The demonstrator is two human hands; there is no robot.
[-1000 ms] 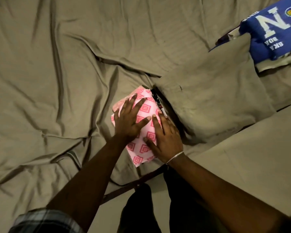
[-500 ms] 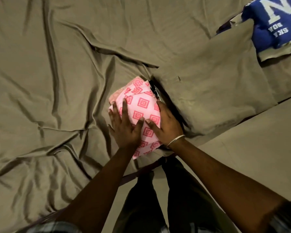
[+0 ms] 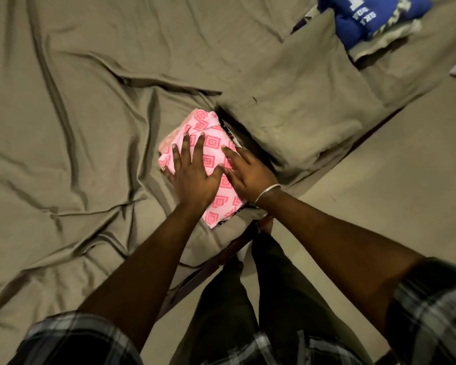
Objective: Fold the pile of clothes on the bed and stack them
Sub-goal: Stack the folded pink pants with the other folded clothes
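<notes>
- From my feed: folded pink cloth (image 3: 213,151) w/ red square print sits near the bed's front edge, on the olive bedsheet (image 3: 77,127), just beside a pillow (image 3: 300,106) in the same olive fabric.
- Left hand (image 3: 192,175) lies flat on the pink cloth, fingers straight and spread, palm down, covering its left half.
- Right hand (image 3: 248,172) also flat on it, fingers straight, pressing the right side next to the pillow; thumbs of both hands nearly touch. Thin metal bangle (image 3: 267,192) on the right wrist.
- Something dark w/ a white strip (image 3: 231,134) pokes out under the cloth's pillow-side edge, can't tell what it is tbh.
- Blue garment w/ white lettering (image 3: 363,19) sits on top of a small stack at the bed's far right corner, well apart from the pink one.
- Plaid sleeves (image 3: 432,312) and dark trousers (image 3: 234,299) at the bottom of view.
</notes>
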